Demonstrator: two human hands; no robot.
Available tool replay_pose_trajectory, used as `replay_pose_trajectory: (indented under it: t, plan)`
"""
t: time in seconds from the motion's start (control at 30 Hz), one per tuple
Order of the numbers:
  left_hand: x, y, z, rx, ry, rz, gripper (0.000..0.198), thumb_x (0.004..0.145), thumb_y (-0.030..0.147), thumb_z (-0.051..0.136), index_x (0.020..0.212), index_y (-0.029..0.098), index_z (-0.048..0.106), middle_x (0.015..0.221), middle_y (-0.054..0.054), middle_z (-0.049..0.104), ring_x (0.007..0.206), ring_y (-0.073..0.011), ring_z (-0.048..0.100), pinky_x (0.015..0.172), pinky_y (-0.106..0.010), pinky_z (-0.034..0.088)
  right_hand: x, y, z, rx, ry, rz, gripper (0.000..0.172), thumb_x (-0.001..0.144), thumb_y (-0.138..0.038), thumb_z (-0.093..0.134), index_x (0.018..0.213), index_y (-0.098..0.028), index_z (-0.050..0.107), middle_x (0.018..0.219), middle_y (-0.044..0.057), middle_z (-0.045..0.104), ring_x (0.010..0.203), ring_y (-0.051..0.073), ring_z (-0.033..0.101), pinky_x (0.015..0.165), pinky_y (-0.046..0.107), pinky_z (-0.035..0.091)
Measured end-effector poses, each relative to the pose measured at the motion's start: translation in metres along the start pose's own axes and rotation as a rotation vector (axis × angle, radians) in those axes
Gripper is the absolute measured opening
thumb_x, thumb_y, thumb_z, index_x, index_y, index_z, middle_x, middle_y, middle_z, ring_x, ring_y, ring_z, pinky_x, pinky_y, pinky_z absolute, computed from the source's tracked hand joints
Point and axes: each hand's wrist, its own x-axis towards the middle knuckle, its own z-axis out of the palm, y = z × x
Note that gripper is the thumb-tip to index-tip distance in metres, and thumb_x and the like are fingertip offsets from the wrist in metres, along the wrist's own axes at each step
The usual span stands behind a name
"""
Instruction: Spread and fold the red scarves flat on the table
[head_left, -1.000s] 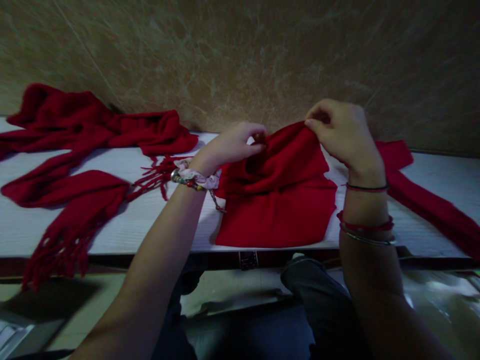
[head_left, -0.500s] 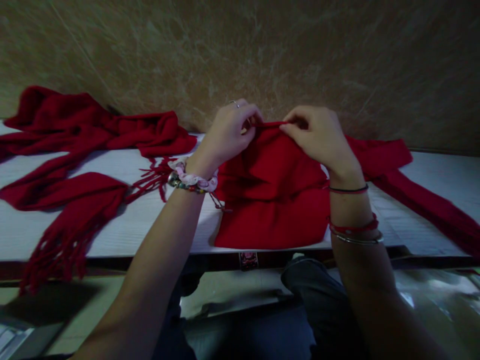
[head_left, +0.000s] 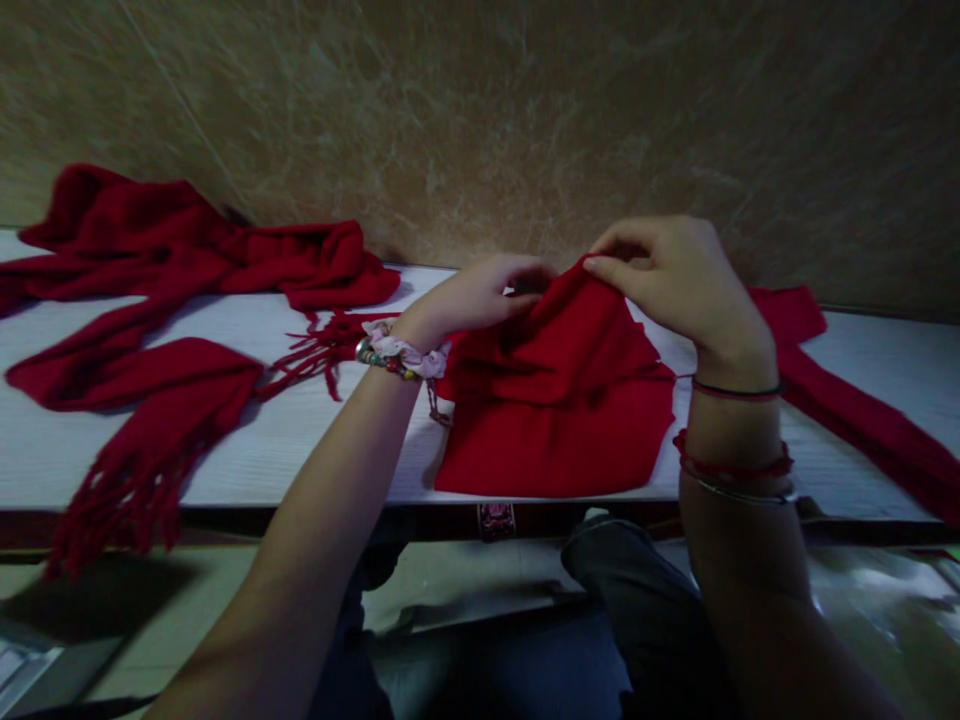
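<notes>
A red cloth [head_left: 555,440] lies in folds on the white surface in front of me, its far edge lifted to a peak. My right hand [head_left: 675,285] pinches that peak between thumb and fingers. Beside the cloth's upper left slope is my left hand [head_left: 495,290], thumb and fingers apart with a gap between them. Its fingertips are partly hidden at the cloth, and it seems to touch the fabric without pinching it.
Fringed red scarves [head_left: 187,375] lie loosely heaped at the left. Another red strip of fabric [head_left: 862,400] runs off to the right. Behind the white tabletop [head_left: 300,455] rises a brown marbled wall [head_left: 450,120]. My legs are below the near edge.
My right hand has moved right, still pinching the cloth's edge. My left hand has loosened its pinch and moved slightly right and down. The straight top edge is now a slanting peak.
</notes>
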Motion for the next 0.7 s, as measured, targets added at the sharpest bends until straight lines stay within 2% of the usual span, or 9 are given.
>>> replay_pose_trajectory:
  t: [0.13,0.23,0.33,0.47,0.6,0.63,0.7]
  plan:
    - [0.000,-0.006,0.001,-0.054,-0.006,-0.026,0.010,0.079,0.020,0.051,0.084,0.015,0.058,0.081,0.000,0.060,0.079,-0.0136,0.059,0.076,-0.027,0.047,-0.001,0.005,-0.009,0.026,0.014,-0.007,0.008,0.077,-0.025,0.062,0.077,-0.019,0.067,0.073,0.003,0.066,0.083,0.025,0.063,0.079,0.041,0.048]
    - [0.001,-0.014,0.003,-0.039,0.193,-0.086,0.008,0.081,0.021,0.050,0.085,0.017,0.056,0.081,0.000,0.059,0.082,-0.0145,0.059,0.076,-0.028,0.047,0.001,0.018,-0.006,0.046,0.016,0.016,0.009,0.076,-0.026,0.063,0.075,-0.019,0.068,0.071,0.003,0.066,0.078,0.023,0.062,0.076,0.039,0.049]
    - [0.004,-0.022,0.005,-0.013,0.400,-0.152,0.010,0.083,0.021,0.047,0.088,0.019,0.054,0.082,-0.001,0.058,0.086,-0.0158,0.059,0.077,-0.029,0.047,0.004,0.034,0.008,0.121,-0.059,0.034,0.010,0.074,-0.029,0.064,0.075,-0.019,0.067,0.069,0.002,0.065,0.073,0.020,0.061,0.071,0.037,0.050]
    - [0.004,-0.028,0.006,0.045,0.483,-0.171,0.007,0.081,0.025,0.053,0.086,0.019,0.053,0.079,-0.001,0.057,0.088,-0.0183,0.058,0.078,-0.032,0.046,0.009,0.044,0.028,0.269,-0.205,0.010,0.018,0.071,-0.030,0.065,0.085,-0.019,0.067,0.078,0.002,0.067,0.075,0.018,0.061,0.071,0.035,0.050]
    - [0.002,-0.031,0.000,0.097,0.626,-0.201,0.011,0.084,0.031,0.052,0.084,0.020,0.050,0.080,-0.001,0.058,0.088,-0.0186,0.056,0.081,-0.035,0.044,0.010,0.045,0.037,0.220,-0.411,-0.014,0.014,0.071,-0.025,0.062,0.083,-0.020,0.068,0.078,0.002,0.068,0.074,0.018,0.061,0.071,0.034,0.049]
    - [0.001,-0.032,-0.002,0.098,0.663,-0.209,0.012,0.085,0.032,0.052,0.084,0.021,0.050,0.081,-0.001,0.058,0.087,-0.0182,0.055,0.081,-0.036,0.044,0.011,0.046,0.040,0.181,-0.434,-0.024,0.015,0.071,-0.024,0.062,0.084,-0.020,0.068,0.080,0.002,0.068,0.075,0.019,0.061,0.072,0.034,0.048]
    - [0.001,-0.033,-0.006,0.089,0.690,-0.210,0.013,0.086,0.035,0.052,0.083,0.022,0.049,0.081,0.000,0.059,0.086,-0.0175,0.054,0.082,-0.036,0.043,0.012,0.047,0.047,0.095,-0.395,-0.047,0.022,0.070,-0.021,0.062,0.092,-0.018,0.067,0.090,0.005,0.068,0.082,0.020,0.060,0.077,0.035,0.047]
